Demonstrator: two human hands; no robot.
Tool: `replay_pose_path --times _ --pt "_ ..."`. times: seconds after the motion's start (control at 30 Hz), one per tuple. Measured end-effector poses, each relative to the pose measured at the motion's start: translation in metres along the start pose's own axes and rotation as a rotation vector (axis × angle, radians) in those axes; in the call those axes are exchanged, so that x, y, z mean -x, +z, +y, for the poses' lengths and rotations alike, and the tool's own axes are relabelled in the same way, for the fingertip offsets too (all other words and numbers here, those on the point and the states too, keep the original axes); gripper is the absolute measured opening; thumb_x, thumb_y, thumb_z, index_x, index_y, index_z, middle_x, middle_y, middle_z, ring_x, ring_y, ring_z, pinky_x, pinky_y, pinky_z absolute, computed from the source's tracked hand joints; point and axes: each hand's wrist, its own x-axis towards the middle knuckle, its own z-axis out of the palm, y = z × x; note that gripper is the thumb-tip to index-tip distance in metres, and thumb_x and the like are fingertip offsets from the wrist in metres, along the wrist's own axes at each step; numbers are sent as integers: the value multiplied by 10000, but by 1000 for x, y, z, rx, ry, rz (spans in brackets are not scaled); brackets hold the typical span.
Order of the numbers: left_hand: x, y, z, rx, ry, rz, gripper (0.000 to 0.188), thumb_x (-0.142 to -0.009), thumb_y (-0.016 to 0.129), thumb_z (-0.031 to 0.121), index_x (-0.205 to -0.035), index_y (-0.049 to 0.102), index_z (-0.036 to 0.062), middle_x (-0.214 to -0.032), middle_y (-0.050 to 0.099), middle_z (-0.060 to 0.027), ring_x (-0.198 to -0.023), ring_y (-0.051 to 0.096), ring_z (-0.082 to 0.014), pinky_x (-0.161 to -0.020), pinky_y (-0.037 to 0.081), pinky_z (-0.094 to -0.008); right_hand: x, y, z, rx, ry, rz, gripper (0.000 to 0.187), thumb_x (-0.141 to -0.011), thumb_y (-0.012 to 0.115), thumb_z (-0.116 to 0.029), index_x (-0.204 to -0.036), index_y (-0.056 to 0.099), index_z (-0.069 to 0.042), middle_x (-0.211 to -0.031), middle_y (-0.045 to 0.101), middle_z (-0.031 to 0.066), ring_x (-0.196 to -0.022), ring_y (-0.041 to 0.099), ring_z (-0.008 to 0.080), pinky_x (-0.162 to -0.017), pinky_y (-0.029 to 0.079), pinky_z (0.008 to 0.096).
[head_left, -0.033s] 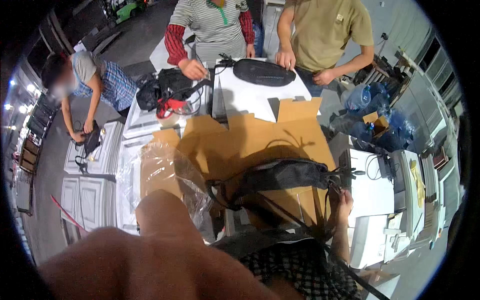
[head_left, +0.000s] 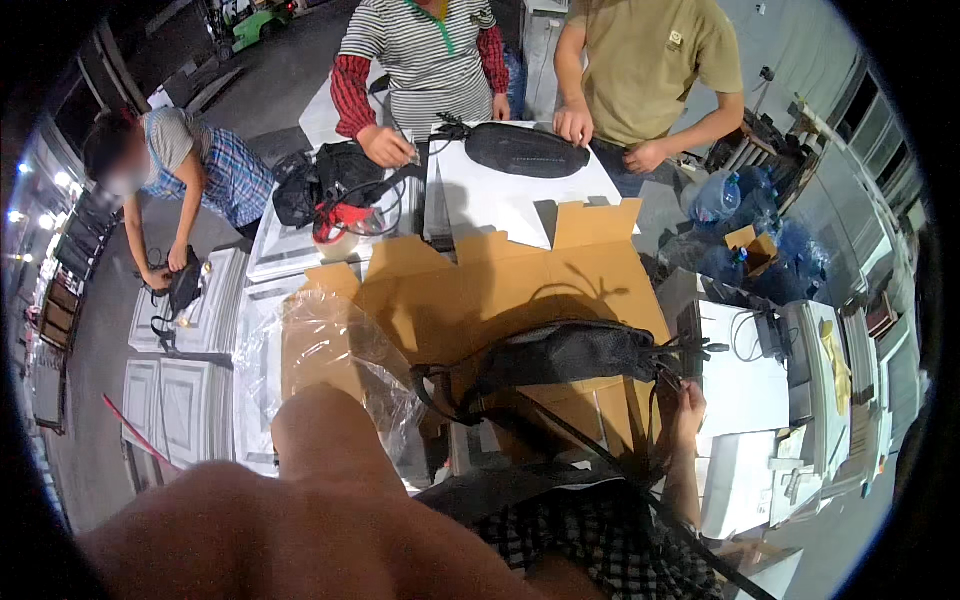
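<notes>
A black waist bag (head_left: 570,355) with a mesh-like surface lies on the opened brown cardboard in front of me. Its long straps trail toward my body, and short strap ends stick out at its right end. My right hand (head_left: 689,403) is at that end, fingers closed on a black strap (head_left: 660,378). Very near the camera, my left hand (head_left: 340,455) looms at the lower left, blurred, its fingers not readable. Just beyond it, a crumpled clear plastic bag (head_left: 375,350) rests over the cardboard (head_left: 480,275).
Across the table, a person's hand (head_left: 574,126) touches another black bag (head_left: 525,150); a second person's hand (head_left: 388,147) is by black bags and a tape roll (head_left: 343,243). At left, a third person handles a black bag (head_left: 183,282). Blue water bottles (head_left: 716,197) stand right.
</notes>
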Motion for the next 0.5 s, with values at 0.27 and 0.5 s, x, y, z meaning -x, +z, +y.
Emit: replay_pose_path --times 0.27,0.5 --pt "-15 9 7 -24 234 -8 203 -864 490 262 -862 525 62 -845 539 -93 -789 528 -196 -764 423 -392 -6 -11 24 -21 -7 -68 124 -928 454 -43 -910 560 18 -786 514 -15 -684 430 52 -620 339 189" --pt "-20 13 26 -36 310 -25 182 -850 500 248 -862 528 69 -848 536 -87 -799 521 -197 -785 412 -398 -12 -13 36 -52 -6 -93 136 -916 430 -1 -906 564 18 -823 533 0 -730 465 69 -665 369 200"
